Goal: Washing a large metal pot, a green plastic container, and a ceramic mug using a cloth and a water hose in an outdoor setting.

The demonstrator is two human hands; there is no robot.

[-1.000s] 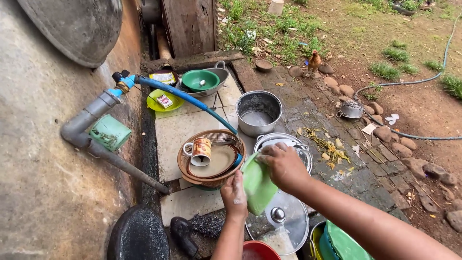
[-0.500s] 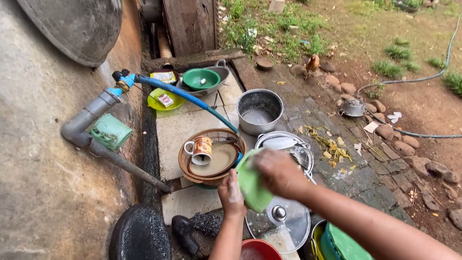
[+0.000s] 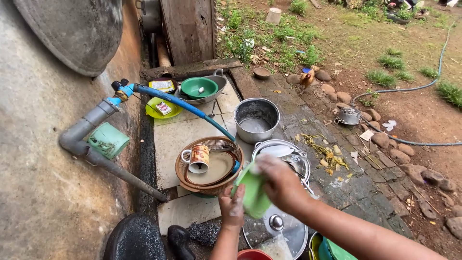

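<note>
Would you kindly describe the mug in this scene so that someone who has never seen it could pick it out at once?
Start at the grey pipe on the wall and follow its blue hose down to the round woven basket on the pale slab. The mug lies on its side inside, beside a brownish plate. It is the only handled cup, white with an orange-patterned wrap.

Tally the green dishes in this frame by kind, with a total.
Light green plate, held between left hand and right hand: 1
Dark green bowl in the metal basin: 1
Yellow-green plate under the blue hose: 1
Green basin at the bottom edge: 1
Total: 4
</note>
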